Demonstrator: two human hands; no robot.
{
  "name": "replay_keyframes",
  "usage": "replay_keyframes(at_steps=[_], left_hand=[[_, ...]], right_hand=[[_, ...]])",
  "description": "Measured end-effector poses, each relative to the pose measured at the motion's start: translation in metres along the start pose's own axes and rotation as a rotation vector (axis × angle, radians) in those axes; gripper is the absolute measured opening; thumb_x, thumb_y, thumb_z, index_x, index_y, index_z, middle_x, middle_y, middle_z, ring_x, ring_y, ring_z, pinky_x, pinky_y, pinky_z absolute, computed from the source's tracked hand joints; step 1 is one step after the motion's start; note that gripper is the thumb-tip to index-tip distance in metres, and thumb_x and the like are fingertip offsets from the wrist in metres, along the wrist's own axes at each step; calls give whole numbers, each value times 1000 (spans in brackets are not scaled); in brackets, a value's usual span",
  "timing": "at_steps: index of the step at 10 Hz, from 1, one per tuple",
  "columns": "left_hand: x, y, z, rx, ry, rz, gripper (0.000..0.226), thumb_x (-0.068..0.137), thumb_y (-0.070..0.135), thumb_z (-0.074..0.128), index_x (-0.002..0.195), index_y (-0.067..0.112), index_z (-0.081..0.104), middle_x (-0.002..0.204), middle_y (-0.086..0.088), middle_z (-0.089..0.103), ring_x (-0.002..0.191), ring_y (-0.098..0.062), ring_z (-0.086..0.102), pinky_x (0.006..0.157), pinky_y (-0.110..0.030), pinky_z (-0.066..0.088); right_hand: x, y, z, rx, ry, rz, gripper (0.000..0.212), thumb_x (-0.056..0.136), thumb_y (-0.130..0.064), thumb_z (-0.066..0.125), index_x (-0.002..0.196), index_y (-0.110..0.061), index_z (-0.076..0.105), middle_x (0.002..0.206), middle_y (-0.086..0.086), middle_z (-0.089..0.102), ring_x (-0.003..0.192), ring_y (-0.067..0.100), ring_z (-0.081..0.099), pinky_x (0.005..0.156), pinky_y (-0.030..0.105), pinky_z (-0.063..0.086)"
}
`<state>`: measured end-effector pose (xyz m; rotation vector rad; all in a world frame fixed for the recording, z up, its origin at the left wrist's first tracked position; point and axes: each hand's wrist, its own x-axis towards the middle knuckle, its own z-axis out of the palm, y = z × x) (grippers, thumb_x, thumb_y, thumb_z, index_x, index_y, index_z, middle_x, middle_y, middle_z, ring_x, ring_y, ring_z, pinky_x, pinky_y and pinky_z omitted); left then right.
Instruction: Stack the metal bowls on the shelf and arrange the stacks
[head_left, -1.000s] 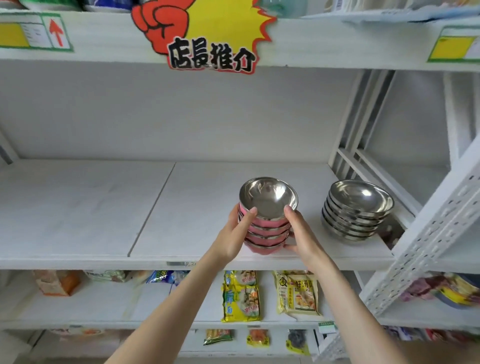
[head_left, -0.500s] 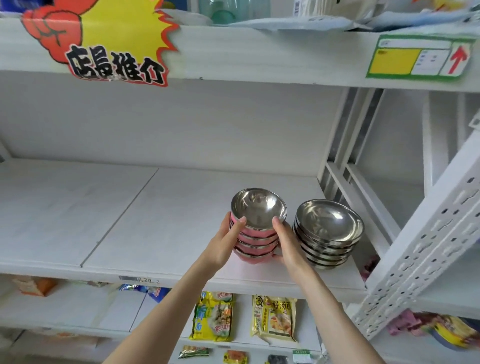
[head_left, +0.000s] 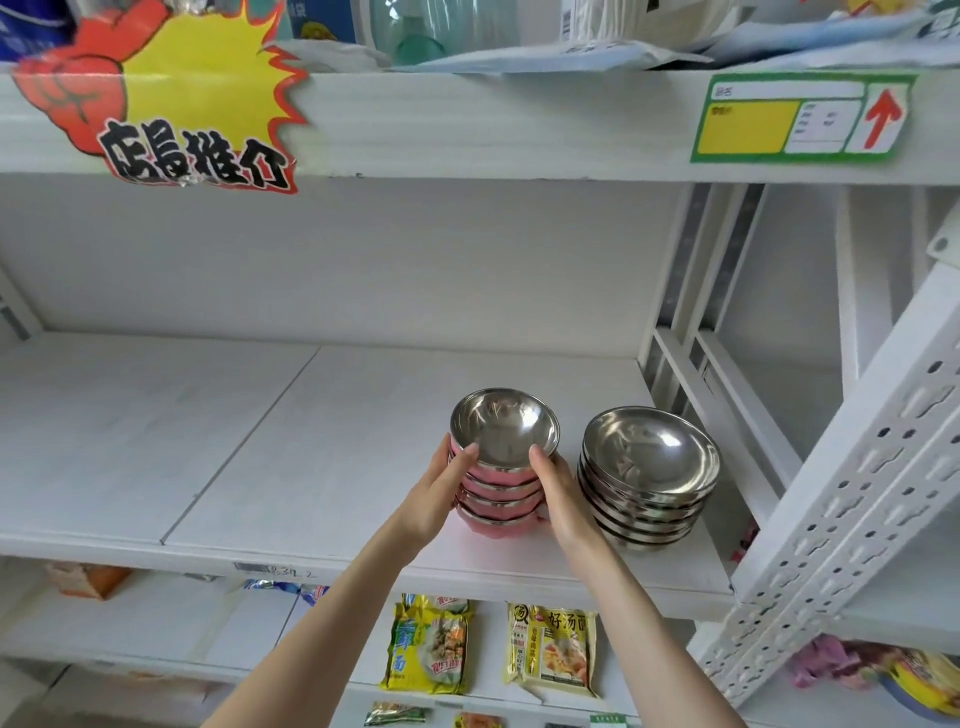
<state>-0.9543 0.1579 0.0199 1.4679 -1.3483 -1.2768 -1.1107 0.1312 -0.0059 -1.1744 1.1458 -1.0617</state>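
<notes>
A stack of several pink-sided metal bowls (head_left: 503, 483) stands on the white shelf (head_left: 291, 467), right of its middle. My left hand (head_left: 436, 493) clasps the stack's left side and my right hand (head_left: 558, 493) clasps its right side, thumbs on the top bowl's rim. Close beside it on the right sits a stack of several wider plain steel bowls (head_left: 649, 478), near the shelf's right end. A narrow gap separates the two stacks.
White uprights (head_left: 680, 332) and a perforated diagonal post (head_left: 852, 493) stand right of the steel stack. An upper shelf edge carries a red-yellow sign (head_left: 171, 104) and a price tag (head_left: 800, 117). Noodle packets (head_left: 428, 644) lie on the shelf below.
The pink stack, held in both hands, has slid right and back along the shelf toward the steel stack; the gap between them has shrunk. My view has shifted right.
</notes>
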Motion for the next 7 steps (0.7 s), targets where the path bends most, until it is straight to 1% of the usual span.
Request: replay_keyframes(at_steps=[1,2,3,4,5,6,7], left_hand=[[4,-8,-6,101,37,27,61,85,74,36,140,47,34,135,21,50,128,-15,45,108,-39,34],[9,-16,-10,301,147,55,90,73,86,27,149,37,26,147,0,46,136,-23,41,111,-43,33],[5,-13,-10,536,247,94,80,84,77,25,150,32,25,144,-9,47,129,-28,47,101,-44,40],[-1,-9,-13,823,340,147,70,92,68,26,149,28,28,143,-7,47,124,-29,51,94,-43,45],[-18,-6,-15,1100,462,260,68,93,65,26,144,22,37,138,-6,54,118,-29,55,95,-44,46],[-38,-9,-26,1250,553,435,62,86,56,46,132,15,54,124,-12,64,111,-35,61,90,-51,50],[-65,-14,-35,1313,549,509,74,64,37,80,130,13,53,126,-18,62,115,-40,58,92,-58,49]], right_hand=[[8,12,-4,-68,35,-3,71,77,-74,53,125,-22,56,118,-2,67,110,13,62,101,44,46],[3,13,-3,-175,79,-32,69,78,-77,47,121,-24,57,115,-7,66,110,10,60,96,34,46],[-13,0,0,-286,132,-119,42,91,-55,48,117,-23,53,116,-7,60,110,10,55,90,26,39],[-21,2,1,-506,155,-230,61,88,-62,45,134,-22,42,131,-2,53,122,14,49,99,30,39],[-39,0,4,-788,214,-321,77,85,-68,39,145,-20,28,144,2,43,131,18,42,103,32,40],[-62,0,5,-1080,335,-399,83,88,-65,37,150,-12,21,151,10,36,136,25,39,103,34,41],[-86,9,9,-1273,431,-464,81,88,-66,30,147,-10,31,146,14,45,132,28,46,101,41,46]])
